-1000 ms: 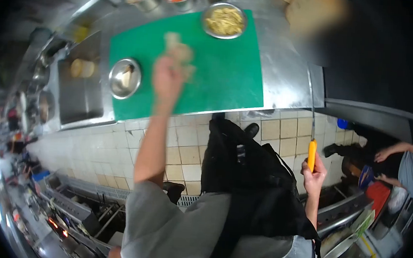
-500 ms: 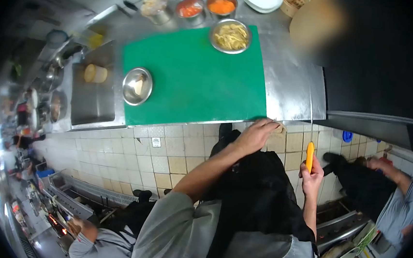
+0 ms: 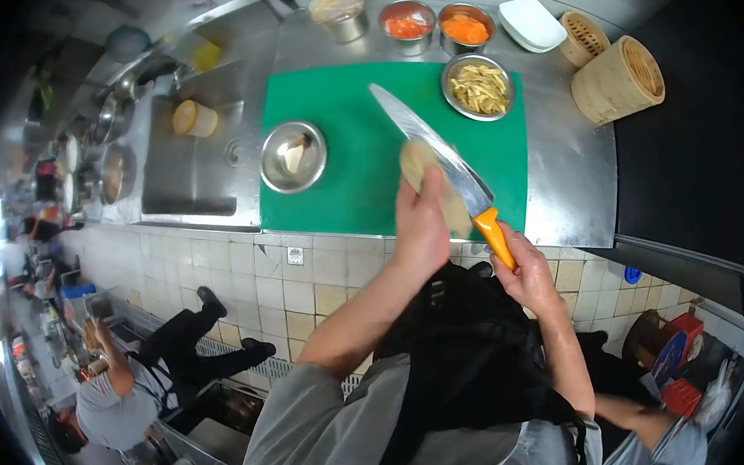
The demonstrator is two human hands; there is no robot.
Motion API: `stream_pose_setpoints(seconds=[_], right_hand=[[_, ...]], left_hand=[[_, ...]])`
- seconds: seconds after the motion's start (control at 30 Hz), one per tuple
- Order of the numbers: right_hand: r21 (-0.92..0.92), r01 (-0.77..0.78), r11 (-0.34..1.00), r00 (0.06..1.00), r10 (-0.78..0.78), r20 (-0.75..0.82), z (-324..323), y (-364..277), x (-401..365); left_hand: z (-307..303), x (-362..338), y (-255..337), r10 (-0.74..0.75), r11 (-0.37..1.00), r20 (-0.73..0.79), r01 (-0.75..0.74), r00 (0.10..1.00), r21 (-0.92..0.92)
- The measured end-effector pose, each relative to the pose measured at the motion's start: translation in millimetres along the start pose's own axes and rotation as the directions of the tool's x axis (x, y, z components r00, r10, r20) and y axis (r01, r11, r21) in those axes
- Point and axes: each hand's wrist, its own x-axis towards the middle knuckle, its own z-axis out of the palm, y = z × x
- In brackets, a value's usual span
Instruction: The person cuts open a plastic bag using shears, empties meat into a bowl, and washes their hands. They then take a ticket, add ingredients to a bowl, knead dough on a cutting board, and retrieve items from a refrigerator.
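My right hand [image 3: 526, 271] is wrapped round the yellow handle of a large kitchen knife [image 3: 399, 115], its blade slanting up and left above the green cutting board [image 3: 348, 209]. A beige cloth [image 3: 454, 208] is in my left hand [image 3: 425, 228], pressed along the middle of the blade. My left fingertips are partly hidden by the cloth. On the board's left part stands a small steel bowl [image 3: 293, 183] with a pale, wedge-shaped piece in it. Another steel bowl [image 3: 477, 114] at the board's upper right corner holds yellowish strips.
Behind the board are metal containers of red pieces [image 3: 406, 27] and orange slices [image 3: 465, 30], white dishes [image 3: 531, 24] and a bamboo steamer [image 3: 610, 89]. A sink [image 3: 189, 170] lies to the left. Co-workers stand at lower left [image 3: 119, 396] and lower right [image 3: 660, 461].
The knife has come from beside the counter's front edge to over the board, tilting left. My left hand has risen from the counter edge with the cloth and now meets the blade.
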Motion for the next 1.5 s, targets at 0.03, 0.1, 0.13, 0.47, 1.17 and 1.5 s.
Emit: stream_pose_setpoints(seconds=[0.03,0.1,0.13,0.47,1.17,1.5], right_hand=[[0.056,-0.020,0.998,1.000,0.021,-0.002,1.4,1.6,-1.8],[0.094,-0.095,0.991,0.995,0.093,0.021,-1.4,0.2,-6.6],[0.086,-0.103,0.991,0.995,0.103,0.007,-1.0,5.6,-11.1],[-0.291,-0.034,0.956,0.982,0.086,0.166,25.1,32.6,34.1],[-0.216,-0.493,0.843,0.298,-0.069,-0.952,-265.5,40.0,-245.3],[-0.698,-0.333,0.633,0.569,-0.455,-0.685,-425.0,66.1,-223.7]], left_hand=[[0.6,15.2,20.9,0.055,0.998,-0.007,-0.055,0.998,-0.002],[-10.4,60.8,61.2,0.174,0.985,-0.001,-0.174,0.985,0.010],[-23.0,89.4,79.5,0.219,0.970,0.029,-0.221,0.975,0.104],[-10.1,172.3,79.1,0.221,-0.517,0.801,-0.630,0.556,0.580],[34.7,174.2,-32.8,-0.315,-0.499,0.874,-0.848,0.371,0.180],[73.0,46.5,-16.7,-0.168,-0.566,0.829,-0.741,0.533,0.361]])
